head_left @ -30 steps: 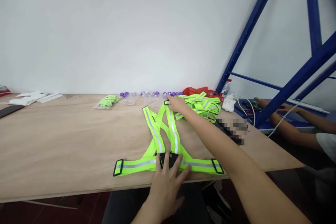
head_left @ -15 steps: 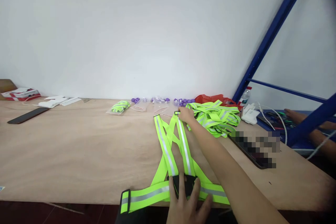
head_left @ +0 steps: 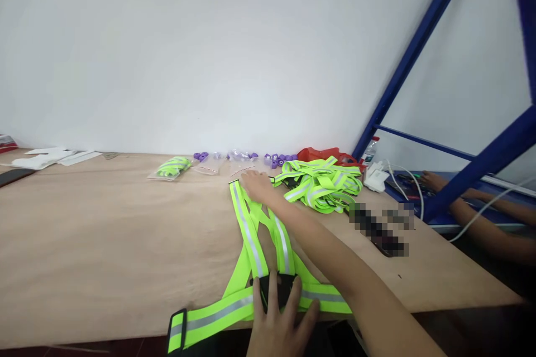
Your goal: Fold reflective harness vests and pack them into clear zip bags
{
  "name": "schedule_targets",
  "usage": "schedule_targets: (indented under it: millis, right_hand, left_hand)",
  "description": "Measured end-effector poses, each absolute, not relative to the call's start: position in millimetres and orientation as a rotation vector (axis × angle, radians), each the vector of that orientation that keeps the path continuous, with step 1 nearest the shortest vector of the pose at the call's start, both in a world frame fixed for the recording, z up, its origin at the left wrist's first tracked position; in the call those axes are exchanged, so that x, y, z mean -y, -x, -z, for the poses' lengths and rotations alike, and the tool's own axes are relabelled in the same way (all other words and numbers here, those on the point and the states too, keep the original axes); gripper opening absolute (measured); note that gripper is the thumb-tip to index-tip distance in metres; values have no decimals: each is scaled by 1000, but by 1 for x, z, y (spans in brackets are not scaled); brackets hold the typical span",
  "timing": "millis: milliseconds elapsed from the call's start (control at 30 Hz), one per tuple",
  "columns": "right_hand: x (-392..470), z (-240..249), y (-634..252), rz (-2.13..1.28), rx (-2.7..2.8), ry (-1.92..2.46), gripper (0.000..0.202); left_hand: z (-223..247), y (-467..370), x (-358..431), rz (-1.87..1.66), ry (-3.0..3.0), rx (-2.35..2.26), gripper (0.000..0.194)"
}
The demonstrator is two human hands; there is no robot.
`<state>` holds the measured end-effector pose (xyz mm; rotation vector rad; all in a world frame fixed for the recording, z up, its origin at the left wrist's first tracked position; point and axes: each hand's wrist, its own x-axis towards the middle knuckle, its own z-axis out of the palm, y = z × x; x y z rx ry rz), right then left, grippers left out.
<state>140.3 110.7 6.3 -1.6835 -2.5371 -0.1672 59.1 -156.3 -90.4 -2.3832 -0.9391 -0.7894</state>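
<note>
A neon yellow-green reflective strap harness lies spread at the table's front edge, its lower band reaching past the edge with a black buckle at the left end. My left hand rests with fingers spread on the harness's black centre piece. Stretched across to the harness's far end, my right hand is over the upper straps near the left strap's tip; its fingertips are too small to tell what they grip. Beside it on the right lies a heap of similar straps.
Along the wall are a bagged strap bundle, clear bags, purple rings and a red bag. To the right are a phone, white charger, blue frame and another person's arms.
My right hand has moved left from the right strap's tip toward the left strap's tip. The right strap now bends toward the heap. The view has shifted right; my left hand stays on the centre piece.
</note>
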Motion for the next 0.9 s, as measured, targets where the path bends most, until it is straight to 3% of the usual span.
schedule_targets:
  millis: [167, 300, 767, 900]
  right_hand:
    - [-111, 12, -99, -4, 2629, 1524, 55]
    - [-113, 28, -89, -117, 2591, 1552, 53]
    - [-126, 42, -85, -127, 2494, 1601, 57]
    - [-117, 30, -94, -132, 2510, 1540, 57]
  left_hand:
    - [102, -66, 158, 839, 2372, 1001, 43]
    - [112, -74, 161, 910, 2337, 1097, 46]
    - [119, -79, 163, 1022, 2359, 1133, 45]
    - [116, -73, 163, 874, 2475, 1184, 57]
